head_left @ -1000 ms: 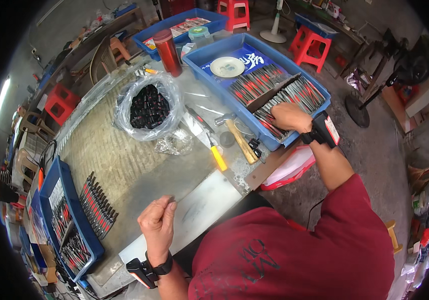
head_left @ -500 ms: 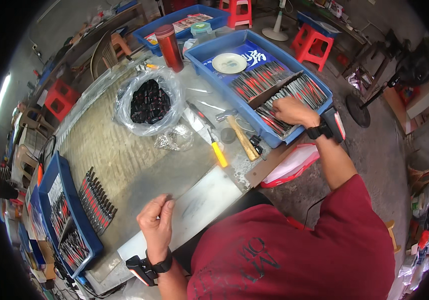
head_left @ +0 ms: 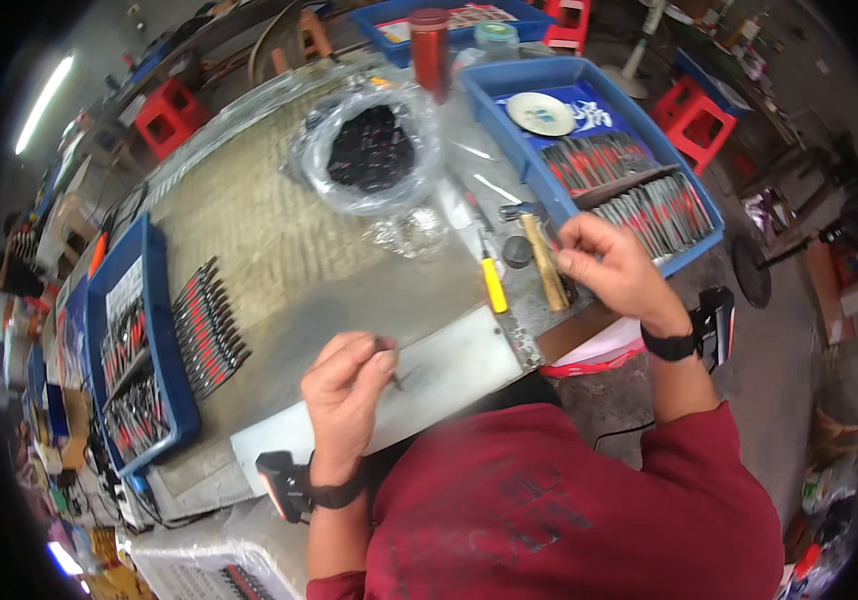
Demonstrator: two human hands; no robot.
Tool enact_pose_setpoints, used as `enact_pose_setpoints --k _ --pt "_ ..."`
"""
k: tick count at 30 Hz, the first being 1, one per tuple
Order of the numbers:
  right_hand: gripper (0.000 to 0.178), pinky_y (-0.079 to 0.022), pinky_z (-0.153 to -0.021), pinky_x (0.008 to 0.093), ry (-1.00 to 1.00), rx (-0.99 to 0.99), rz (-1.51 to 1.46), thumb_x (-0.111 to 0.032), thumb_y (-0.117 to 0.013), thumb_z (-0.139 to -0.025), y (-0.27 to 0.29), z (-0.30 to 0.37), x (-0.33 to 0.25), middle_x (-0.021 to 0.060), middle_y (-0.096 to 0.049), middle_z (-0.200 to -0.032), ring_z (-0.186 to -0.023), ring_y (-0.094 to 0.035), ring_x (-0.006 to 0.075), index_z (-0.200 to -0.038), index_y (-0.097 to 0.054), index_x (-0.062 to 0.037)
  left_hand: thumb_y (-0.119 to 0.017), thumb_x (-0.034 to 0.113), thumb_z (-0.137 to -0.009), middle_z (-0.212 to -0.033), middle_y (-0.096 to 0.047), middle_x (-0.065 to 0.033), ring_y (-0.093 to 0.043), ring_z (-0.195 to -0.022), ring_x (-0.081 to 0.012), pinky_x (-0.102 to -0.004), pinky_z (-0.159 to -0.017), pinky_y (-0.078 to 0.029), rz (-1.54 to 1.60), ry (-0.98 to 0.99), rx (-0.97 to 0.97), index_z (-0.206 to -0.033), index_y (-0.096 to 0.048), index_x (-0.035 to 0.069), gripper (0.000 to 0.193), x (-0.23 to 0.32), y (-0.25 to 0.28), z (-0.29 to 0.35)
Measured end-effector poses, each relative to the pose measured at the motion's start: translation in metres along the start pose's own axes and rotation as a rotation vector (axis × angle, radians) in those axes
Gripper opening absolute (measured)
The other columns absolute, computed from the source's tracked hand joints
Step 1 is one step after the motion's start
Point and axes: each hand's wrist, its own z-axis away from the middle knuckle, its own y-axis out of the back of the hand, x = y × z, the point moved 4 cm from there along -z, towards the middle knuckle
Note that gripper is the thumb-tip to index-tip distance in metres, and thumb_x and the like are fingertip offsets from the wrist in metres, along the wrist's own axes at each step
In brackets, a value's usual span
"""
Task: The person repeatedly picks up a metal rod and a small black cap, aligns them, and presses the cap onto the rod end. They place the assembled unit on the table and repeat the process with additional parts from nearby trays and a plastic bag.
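Note:
My left hand (head_left: pixel 342 385) is over the white board (head_left: pixel 449 368) at the table's front edge. Its thumb and fingers pinch a small dark thin piece (head_left: pixel 396 380), too blurred to name. My right hand (head_left: pixel 609 268) hovers near the front left corner of the right blue tray (head_left: pixel 549 190), above a wooden-handled hammer (head_left: pixel 546 270). Thumb and fingertips are closed; a thin dark sliver shows beside them, and what they hold is unclear. Slim black, silver and red pieces (head_left: pixel 654 215) fill the tray's front compartment, with more behind the divider and a white dish (head_left: pixel 539 114) at the back.
A clear plastic bag of black parts (head_left: pixel 369 150) stands mid-table, beside a red tumbler (head_left: pixel 430 55). Near it lie a yellow-handled tool (head_left: pixel 493 285) and crumpled clear plastic (head_left: pixel 409 232). At left, a row of black-and-red pieces (head_left: pixel 209 325) lies beside another blue tray (head_left: pixel 164 350).
My right hand has lifted out of the right tray and come back toward me. My left hand has shifted right over the white board. The whole view has turned and shifted.

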Motion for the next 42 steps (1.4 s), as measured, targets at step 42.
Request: enact_pose_setpoints --k 42 --pt "0.015 -0.048 -0.076 0.0250 -0.049 -0.315 -0.436 -0.009 -0.060 -0.091 -0.150 0.013 0.024 0.0044 -0.066 -0.094 -0.088 -0.058 0.0082 -0.102 -0.060 0.0013 -0.067 0.007 -0.087 -0.081 -0.064 -0.0027 -0.056 -0.065 -0.0085 -0.0213 -0.060 -0.046 0.391 0.346 0.074 -0.099 -0.068 -0.002 0.015 -0.046 -0.021 0.011"
